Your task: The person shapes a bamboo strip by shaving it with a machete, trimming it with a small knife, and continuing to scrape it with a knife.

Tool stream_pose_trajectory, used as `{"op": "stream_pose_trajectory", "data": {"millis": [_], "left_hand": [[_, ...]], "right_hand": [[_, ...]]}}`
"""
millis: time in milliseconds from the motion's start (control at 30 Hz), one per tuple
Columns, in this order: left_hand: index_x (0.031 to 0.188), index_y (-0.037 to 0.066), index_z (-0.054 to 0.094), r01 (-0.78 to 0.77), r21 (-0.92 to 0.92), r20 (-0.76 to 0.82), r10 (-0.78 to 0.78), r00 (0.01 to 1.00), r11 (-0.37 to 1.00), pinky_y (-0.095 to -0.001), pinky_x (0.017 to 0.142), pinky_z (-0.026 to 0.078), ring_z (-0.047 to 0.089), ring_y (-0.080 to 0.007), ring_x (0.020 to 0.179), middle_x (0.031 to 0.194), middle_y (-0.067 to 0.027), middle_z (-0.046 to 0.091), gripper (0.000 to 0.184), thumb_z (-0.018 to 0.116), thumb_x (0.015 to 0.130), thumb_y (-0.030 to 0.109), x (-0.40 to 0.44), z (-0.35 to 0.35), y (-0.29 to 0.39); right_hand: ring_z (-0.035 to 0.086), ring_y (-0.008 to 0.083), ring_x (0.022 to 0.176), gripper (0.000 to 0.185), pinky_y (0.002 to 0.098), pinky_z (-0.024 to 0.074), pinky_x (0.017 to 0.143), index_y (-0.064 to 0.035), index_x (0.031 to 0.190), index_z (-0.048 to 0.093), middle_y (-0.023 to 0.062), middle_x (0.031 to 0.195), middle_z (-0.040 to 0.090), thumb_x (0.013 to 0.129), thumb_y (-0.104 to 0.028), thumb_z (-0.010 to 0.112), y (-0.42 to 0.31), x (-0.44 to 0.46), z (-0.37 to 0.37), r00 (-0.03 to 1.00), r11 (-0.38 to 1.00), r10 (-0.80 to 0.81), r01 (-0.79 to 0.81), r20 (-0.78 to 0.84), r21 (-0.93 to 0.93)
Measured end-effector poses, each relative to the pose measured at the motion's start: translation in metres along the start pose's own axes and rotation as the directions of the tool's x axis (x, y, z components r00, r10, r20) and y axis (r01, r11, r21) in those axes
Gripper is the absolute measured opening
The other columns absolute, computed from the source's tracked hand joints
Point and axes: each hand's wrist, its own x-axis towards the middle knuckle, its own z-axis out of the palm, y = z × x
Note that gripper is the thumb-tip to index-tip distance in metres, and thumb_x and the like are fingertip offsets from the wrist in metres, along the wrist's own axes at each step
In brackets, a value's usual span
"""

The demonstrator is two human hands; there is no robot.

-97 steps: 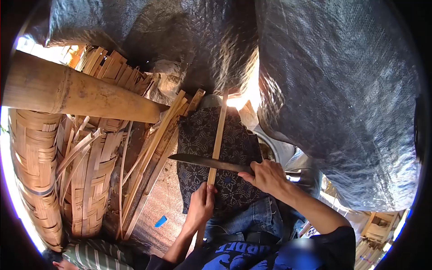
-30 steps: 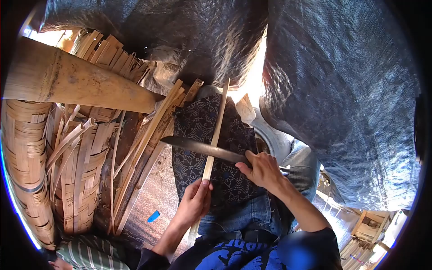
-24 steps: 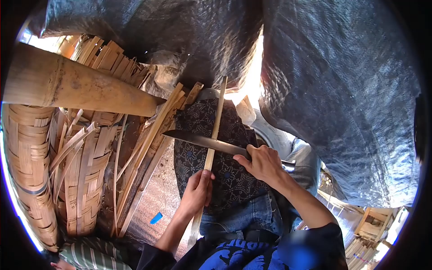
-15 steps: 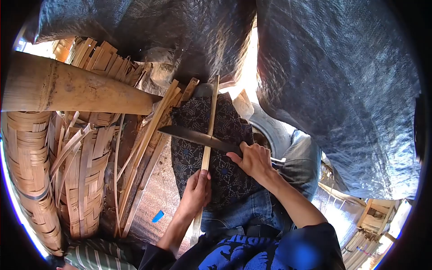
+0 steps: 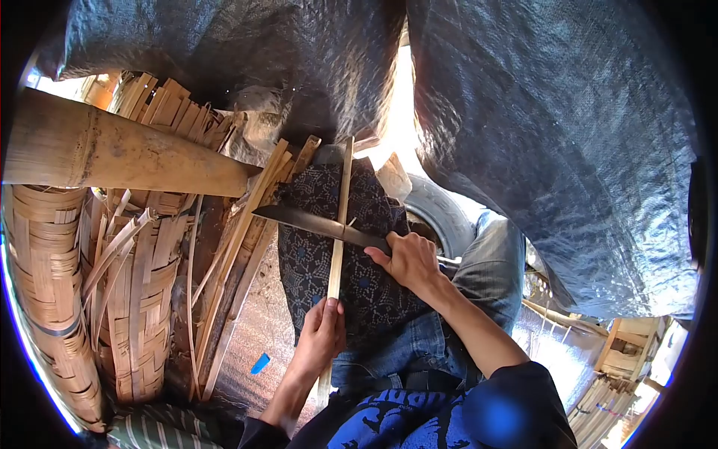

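Note:
A long pale bamboo strip point(image 5: 340, 202) runs lengthwise over a dark patterned cloth point(image 5: 303, 254) spread on my lap. My left hand point(image 5: 323, 327) grips the strip near its lower part, thumb on top. My right hand point(image 5: 410, 260) is wrapped around the handle of a large knife point(image 5: 303, 220). Its blade points left and lies across the strip, above my left hand. A small curled sliver point(image 5: 351, 222) stands up from the strip at the blade.
Woven bamboo baskets point(image 5: 46, 262) stand at the left under a thick bamboo pole point(image 5: 149, 153). Long bamboo strips point(image 5: 239, 247) lean beside my lap. A dark tarp point(image 5: 553, 150) hangs ahead and right. A tyre point(image 5: 441, 213) is beyond my knee. A blue scrap point(image 5: 260, 364) lies on the floor.
The view has shifted slightly. A small sliver now shows more clearly at the blade. Both hands keep their grips, and the knife still crosses the strip.

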Motion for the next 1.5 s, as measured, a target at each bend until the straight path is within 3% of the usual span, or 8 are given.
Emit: {"op": "stream_pose_trajectory", "data": {"millis": [100, 167, 300, 433, 500, 633, 967, 1500], "left_hand": [[0.090, 0.008, 0.046, 0.028, -0.048, 0.036, -0.026, 0.999, 0.998, -0.0226, 0.035, 0.028, 0.033, -0.0082, 0.037, 0.056, 0.0023, 0.035, 0.030, 0.037, 0.101, 0.034, 0.000, -0.004, -0.002], [0.089, 0.007, 0.048, 0.002, 0.148, 0.026, -0.006, 1.000, 0.989, -0.0232, 0.038, 0.033, 0.039, -0.0097, 0.039, 0.056, 0.0010, 0.039, 0.031, 0.038, 0.101, 0.034, 0.010, -0.004, 0.002], [0.089, 0.003, 0.048, -0.042, 0.224, 0.000, 0.043, 0.999, 0.974, -0.0236, 0.041, 0.038, 0.045, -0.0104, 0.040, 0.051, -0.0003, 0.041, 0.035, 0.034, 0.102, 0.033, 0.017, -0.005, 0.018], [0.085, 0.005, 0.046, -0.051, 0.165, 0.070, 0.040, 0.997, 0.985, -0.0228, 0.037, 0.034, 0.040, -0.0088, 0.037, 0.050, 0.0002, 0.039, 0.035, 0.031, 0.102, 0.032, 0.010, 0.004, 0.027], [0.085, 0.006, 0.045, -0.035, 0.141, 0.090, 0.022, 0.996, 0.989, -0.0228, 0.036, 0.032, 0.038, -0.0083, 0.037, 0.050, 0.0008, 0.038, 0.035, 0.031, 0.102, 0.032, 0.016, 0.006, 0.023], [0.087, 0.007, 0.043, 0.052, -0.007, 0.096, -0.051, 0.994, 0.999, -0.0226, 0.036, 0.028, 0.033, -0.0072, 0.038, 0.051, 0.0026, 0.035, 0.033, 0.030, 0.103, 0.033, 0.026, 0.002, 0.004], [0.087, 0.009, 0.043, 0.004, 0.102, 0.044, -0.009, 0.999, 0.995, -0.0222, 0.036, 0.027, 0.032, -0.0062, 0.039, 0.053, 0.0034, 0.035, 0.034, 0.031, 0.102, 0.036, 0.012, 0.002, 0.000], [0.088, 0.007, 0.046, 0.010, 0.092, 0.052, -0.015, 0.999, 0.996, -0.0224, 0.035, 0.028, 0.034, -0.0076, 0.038, 0.053, 0.0028, 0.037, 0.034, 0.033, 0.102, 0.035, 0.016, 0.007, 0.024]], "right_hand": [[0.062, 0.0372, 0.053, 0.068, 0.0457, 0.0499, 0.048, -0.0013, 0.063, 0.059, 0.0202, 0.053, 0.057, 0.087, -0.063, 0.046, 0.007, -0.005, -0.004, 1.000, 0.999, -0.030, 0.030, -0.003, 0.034], [0.062, 0.0370, 0.052, 0.067, 0.0458, 0.0495, 0.048, -0.0016, 0.062, 0.059, 0.0201, 0.053, 0.057, 0.087, -0.062, 0.047, 0.015, -0.007, -0.009, 0.999, 0.997, -0.045, 0.046, -0.013, 0.064], [0.060, 0.0350, 0.048, 0.064, 0.0443, 0.0484, 0.046, -0.0022, 0.058, 0.056, 0.0183, 0.050, 0.055, 0.089, -0.058, 0.048, 0.020, -0.011, -0.039, 0.999, 0.996, -0.012, 0.007, 0.053, 0.094], [0.058, 0.0393, 0.050, 0.055, 0.0459, 0.0452, 0.045, -0.0037, 0.060, 0.056, 0.0188, 0.049, 0.052, 0.090, -0.050, 0.053, 0.018, -0.015, -0.072, 0.998, 0.999, -0.005, 0.002, 0.064, 0.040], [0.058, 0.0295, 0.042, 0.063, 0.0396, 0.0461, 0.041, -0.0036, 0.053, 0.055, 0.0146, 0.044, 0.052, 0.089, -0.055, 0.052, 0.026, -0.016, -0.065, 1.000, 0.999, -0.031, 0.031, 0.006, 0.028], [0.059, 0.0281, 0.041, 0.064, 0.0377, 0.0463, 0.038, -0.0034, 0.052, 0.055, 0.0141, 0.044, 0.053, 0.086, -0.057, 0.054, 0.031, -0.017, -0.037, 1.000, 1.000, -0.007, 0.007, -0.021, -0.022], [0.062, 0.0303, 0.048, 0.068, 0.0404, 0.0488, 0.041, -0.0022, 0.058, 0.059, 0.0173, 0.051, 0.058, 0.085, -0.064, 0.050, 0.016, -0.015, -0.007, 0.996, 0.997, 0.043, -0.047, -0.078, -0.058], [0.060, 0.0370, 0.051, 0.053, 0.0459, 0.0480, 0.047, -0.0047, 0.061, 0.058, 0.0183, 0.052, 0.056, 0.088, -0.050, 0.055, 0.015, 0.007, -0.037, 0.999, 0.999, 0.034, -0.033, -0.027, 0.040]]}}
